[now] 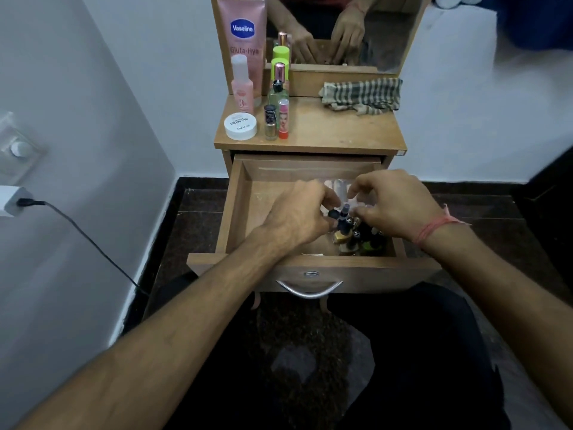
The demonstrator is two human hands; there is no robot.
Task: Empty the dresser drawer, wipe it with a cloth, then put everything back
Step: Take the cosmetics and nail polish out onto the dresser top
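The wooden drawer [238, 212] is pulled out and its left half is bare. Several small nail-polish bottles [356, 238] with dark caps stand bunched in its front right corner, inside what looks like clear plastic packaging [336, 186]. My left hand [294, 212] reaches in from the left, fingers curled around a dark-capped bottle at the edge of the bunch. My right hand [393, 203] hovers over the bunch with fingertips pinching the clear plastic. A checked cloth [362, 94] lies crumpled on the dresser top [335, 128] at the back right.
On the dresser top's left side stand a pink Vaseline tube [243, 35], a pink spray bottle [242, 88], a white jar [240, 125] and several small bottles. A mirror [372, 32] rises behind. A charger cable [77, 231] hangs along the left wall. My knees are under the drawer handle [310, 290].
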